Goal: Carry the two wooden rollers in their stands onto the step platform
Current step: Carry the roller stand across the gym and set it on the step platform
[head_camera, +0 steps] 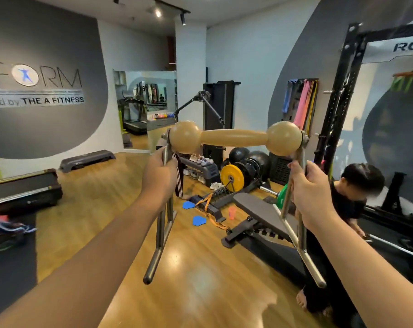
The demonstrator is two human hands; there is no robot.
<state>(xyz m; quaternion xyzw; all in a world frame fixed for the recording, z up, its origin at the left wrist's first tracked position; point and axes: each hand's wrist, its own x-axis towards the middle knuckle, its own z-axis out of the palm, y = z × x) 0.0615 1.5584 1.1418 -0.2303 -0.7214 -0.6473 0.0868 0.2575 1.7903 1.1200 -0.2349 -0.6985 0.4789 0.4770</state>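
Note:
A wooden roller [234, 138] with two round ends hangs in a steel stand [164, 229], held up in the air in front of me. My left hand [159, 175] grips the stand's left upright just below the roller. The right upright [295, 223] is gripped by my right hand [311, 189]. The stand's feet hang free above the wooden floor. A grey step platform [88, 159] lies far off at the back left by the wall. Only one roller is in view.
A person in black [350, 204] crouches at the right beside a black rack [343, 110]. A weight bench [257, 215], weight plates [231, 177], blue pads [199, 220] and straps lie ahead. A treadmill [23, 190] stands at the left.

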